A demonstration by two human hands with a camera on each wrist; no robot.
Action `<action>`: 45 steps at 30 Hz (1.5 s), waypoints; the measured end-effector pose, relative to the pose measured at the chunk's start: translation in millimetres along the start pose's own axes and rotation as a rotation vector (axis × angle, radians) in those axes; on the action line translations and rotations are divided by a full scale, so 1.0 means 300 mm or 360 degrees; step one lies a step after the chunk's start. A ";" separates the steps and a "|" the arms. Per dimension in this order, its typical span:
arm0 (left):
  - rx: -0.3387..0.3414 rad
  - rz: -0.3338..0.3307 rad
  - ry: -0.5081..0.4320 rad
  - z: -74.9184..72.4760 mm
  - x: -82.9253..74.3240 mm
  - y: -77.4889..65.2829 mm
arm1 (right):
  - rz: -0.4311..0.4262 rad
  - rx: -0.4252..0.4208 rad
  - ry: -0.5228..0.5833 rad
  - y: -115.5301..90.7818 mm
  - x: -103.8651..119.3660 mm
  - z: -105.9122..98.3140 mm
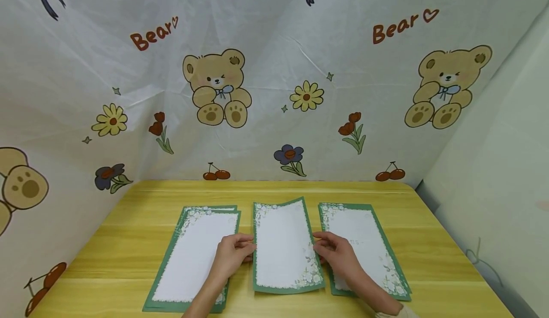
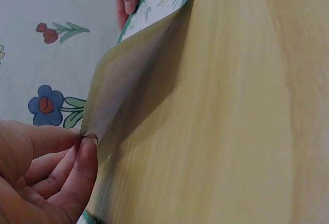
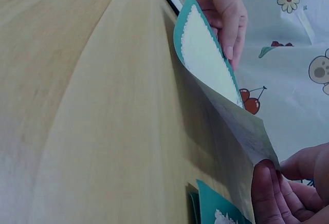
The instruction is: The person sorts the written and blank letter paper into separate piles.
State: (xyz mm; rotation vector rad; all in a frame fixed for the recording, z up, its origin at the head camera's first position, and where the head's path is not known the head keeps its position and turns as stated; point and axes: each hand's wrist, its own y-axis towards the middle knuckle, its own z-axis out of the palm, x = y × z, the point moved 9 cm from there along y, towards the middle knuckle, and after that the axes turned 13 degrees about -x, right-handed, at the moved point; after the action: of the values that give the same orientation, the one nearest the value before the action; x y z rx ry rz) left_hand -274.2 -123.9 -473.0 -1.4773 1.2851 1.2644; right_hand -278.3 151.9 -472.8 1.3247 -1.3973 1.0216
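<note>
Between both hands is a sheet of paper (image 1: 283, 246) with a green border and white floral print, its middle sagging and its edges curved up off the table. My left hand (image 1: 233, 256) pinches its left edge between thumb and fingers. On the opposite edge, my right hand (image 1: 339, 255) pinches it the same way. Both wrist views show the sheet's plain underside, with the left fingers (image 2: 77, 167) and right fingers (image 3: 270, 190) at its edges. My left forearm crosses a stack of matching sheets (image 1: 193, 256); my right one overlaps another stack (image 1: 364, 241).
The sheets lie on a yellow wood-grain table (image 1: 433, 261). Behind it hangs a white cloth (image 1: 266, 70) printed with bears, flowers and cherries. A pale panel (image 1: 506, 165) stands along the right side, with a thin cord (image 1: 482, 261) near the table edge.
</note>
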 end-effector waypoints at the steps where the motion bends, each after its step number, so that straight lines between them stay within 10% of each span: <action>1: -0.0001 -0.0005 -0.0004 0.000 0.000 0.000 | 0.0015 -0.0008 0.0005 0.001 -0.004 -0.002; 14: -0.0042 -0.0062 -0.0093 -0.013 -0.018 -0.004 | 0.0234 -0.0168 0.0082 0.012 -0.026 -0.029; 45: -0.0219 -0.0098 -0.0257 -0.098 -0.082 0.005 | 0.0154 -0.0082 0.0323 0.029 0.071 -0.005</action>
State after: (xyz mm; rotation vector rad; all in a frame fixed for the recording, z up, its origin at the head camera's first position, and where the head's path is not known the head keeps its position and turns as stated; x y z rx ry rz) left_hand -270.0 -147.8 -443.3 -1.4654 1.0578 1.4242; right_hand -286.7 149.3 -451.6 1.0925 -1.3344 1.1436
